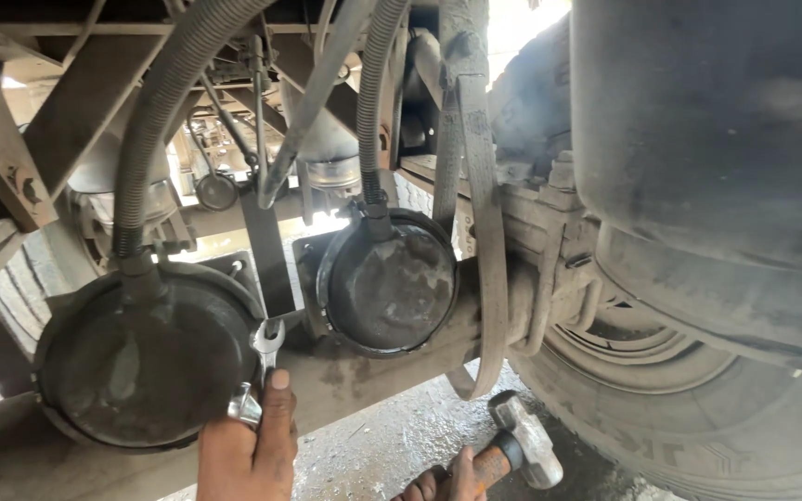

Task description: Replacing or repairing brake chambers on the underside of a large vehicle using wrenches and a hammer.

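Under a truck, looking up at the axle beam (392, 357). Left hand (251, 445) closed around a silver spanner (260, 366), thumb pressed up along the shank; open jaw end held upright just beside the right rim of the near round chamber (141, 357). Right hand (447, 484) low at the bottom edge, fingers wrapped on the orange handle of a hammer (522, 450), grey head pointing up and right, well below the beam. Two dark, dusty round chambers mounted side by side on the beam, each with a ribbed hose entering at the top: near hose (155, 121) on the left one, far hose (371, 102) on the second chamber (387, 283). Chambers sealed, so contents hidden. Flat strap (485, 232) hanging down past the beam. Large tyre (698, 417) at the right, gritty floor (392, 445) beneath.
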